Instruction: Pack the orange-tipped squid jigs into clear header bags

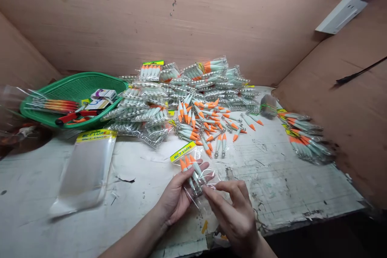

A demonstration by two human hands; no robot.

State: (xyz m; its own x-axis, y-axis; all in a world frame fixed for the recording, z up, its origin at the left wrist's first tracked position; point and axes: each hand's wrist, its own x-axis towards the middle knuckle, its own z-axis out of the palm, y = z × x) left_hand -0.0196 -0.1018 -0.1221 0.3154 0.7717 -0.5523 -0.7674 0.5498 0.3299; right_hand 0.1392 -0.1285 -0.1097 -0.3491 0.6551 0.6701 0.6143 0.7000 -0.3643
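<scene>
The lure packet [193,167] is gripped in the left hand [177,195] over the near edge of the table [272,177], its lower end pinched by the right hand [234,209] — the film may be torn by the hooks [196,187].

packet: clear plastic bag with a yellow printed header [193,165], tilted, header pointing up-left
contents: white lures with orange tips [189,166], side by side inside
place: held above the tabletop, near its front edge

My view: scuffed white worktable [36,193], boxed in by brown board back wall [181,16] and right panel [347,109]; white socket box [341,15] mounted upper right.
</scene>
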